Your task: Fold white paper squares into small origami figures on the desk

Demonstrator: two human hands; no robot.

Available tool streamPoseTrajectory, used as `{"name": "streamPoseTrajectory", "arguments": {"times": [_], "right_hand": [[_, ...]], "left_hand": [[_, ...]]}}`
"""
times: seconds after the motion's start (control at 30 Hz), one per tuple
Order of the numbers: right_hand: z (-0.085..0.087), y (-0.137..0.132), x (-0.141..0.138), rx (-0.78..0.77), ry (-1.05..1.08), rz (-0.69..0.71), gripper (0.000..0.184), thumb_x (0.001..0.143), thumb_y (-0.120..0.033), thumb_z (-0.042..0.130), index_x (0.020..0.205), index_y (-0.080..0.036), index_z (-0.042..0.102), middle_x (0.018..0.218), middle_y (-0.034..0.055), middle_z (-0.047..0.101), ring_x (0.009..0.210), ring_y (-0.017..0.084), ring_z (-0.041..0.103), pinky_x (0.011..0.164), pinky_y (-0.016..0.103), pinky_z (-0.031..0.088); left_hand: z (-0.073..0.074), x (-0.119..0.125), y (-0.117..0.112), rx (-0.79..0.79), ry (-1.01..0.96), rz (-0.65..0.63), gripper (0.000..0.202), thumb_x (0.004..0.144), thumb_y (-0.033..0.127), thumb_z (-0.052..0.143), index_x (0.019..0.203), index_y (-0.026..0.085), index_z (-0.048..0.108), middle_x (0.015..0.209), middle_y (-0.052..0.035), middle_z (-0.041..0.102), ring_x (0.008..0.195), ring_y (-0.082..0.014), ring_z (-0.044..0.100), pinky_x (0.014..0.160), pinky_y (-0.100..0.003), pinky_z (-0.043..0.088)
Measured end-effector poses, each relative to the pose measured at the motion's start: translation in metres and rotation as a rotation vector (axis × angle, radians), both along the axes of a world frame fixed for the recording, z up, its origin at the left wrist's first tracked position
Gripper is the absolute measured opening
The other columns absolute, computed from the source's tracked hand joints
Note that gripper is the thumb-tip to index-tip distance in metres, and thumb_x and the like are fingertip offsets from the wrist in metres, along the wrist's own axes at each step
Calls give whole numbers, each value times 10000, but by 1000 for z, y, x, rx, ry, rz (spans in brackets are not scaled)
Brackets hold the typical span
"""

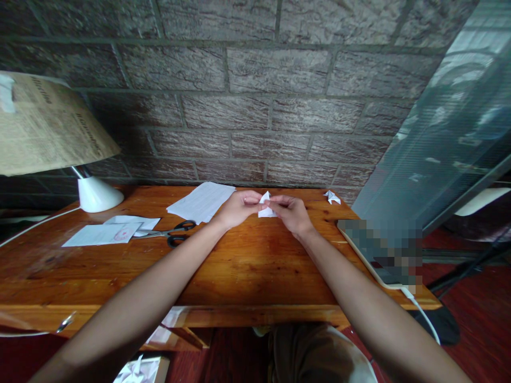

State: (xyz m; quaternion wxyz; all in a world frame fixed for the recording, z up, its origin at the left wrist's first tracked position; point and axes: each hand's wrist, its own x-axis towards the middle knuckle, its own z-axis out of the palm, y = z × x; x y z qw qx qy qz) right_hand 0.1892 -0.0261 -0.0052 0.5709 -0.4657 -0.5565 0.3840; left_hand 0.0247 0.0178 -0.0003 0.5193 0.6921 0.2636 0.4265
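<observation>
Both my hands meet over the far middle of a wooden desk (247, 266). My left hand (237, 208) and my right hand (291, 213) pinch a small folded piece of white paper (265, 205) between their fingertips, just above the desk top. The paper is partly hidden by my fingers. A second small folded white paper shape (332, 197) lies on the desk to the right, near the wall.
A stack of white sheets (202, 202) lies left of my hands, black-handled scissors (175, 232) and more papers (107, 231) further left. A white-based lamp (98, 194) with a paper shade stands at far left. A blurred flat device (379, 250) with a cable lies at right.
</observation>
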Motion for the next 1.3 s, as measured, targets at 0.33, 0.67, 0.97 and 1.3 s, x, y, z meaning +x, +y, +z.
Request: {"name": "streamPoseTrajectory", "arguments": {"times": [0.33, 0.67, 0.97, 1.3], "right_hand": [[2, 4, 9, 100, -228, -67, 425, 635, -568, 759, 788, -171, 740, 777, 36, 703, 651, 137, 556, 620, 264, 427], [6, 0, 12, 89, -250, 20, 420, 683, -567, 726, 765, -156, 742, 671, 11, 661, 559, 104, 479, 533, 242, 360], [3, 2, 18, 189, -367, 120, 371, 736, -553, 686, 805, -193, 748, 739, 24, 696, 615, 134, 544, 583, 259, 420], [7, 2, 19, 119, -263, 217, 379, 715, -543, 722, 822, -180, 742, 721, 20, 685, 570, 122, 577, 635, 276, 452]], "left_hand": [[-13, 1, 5, 185, 98, 2, 203, 707, 324, 717, 790, 146, 663, 779, -25, 713, 752, -172, 671, 736, -295, 511], [-12, 2, 6, 183, 26, 28, 299, 675, 321, 753, 901, 142, 678, 862, -53, 738, 790, -182, 691, 792, -328, 530], [-13, 3, 5, 129, 8, 12, 401, 631, 393, 806, 910, 133, 682, 845, -64, 741, 773, -181, 687, 789, -336, 531], [-8, -4, 4, -124, -8, -19, 485, 594, 356, 848, 994, 127, 696, 894, -91, 756, 782, -189, 685, 779, -329, 490]]}}
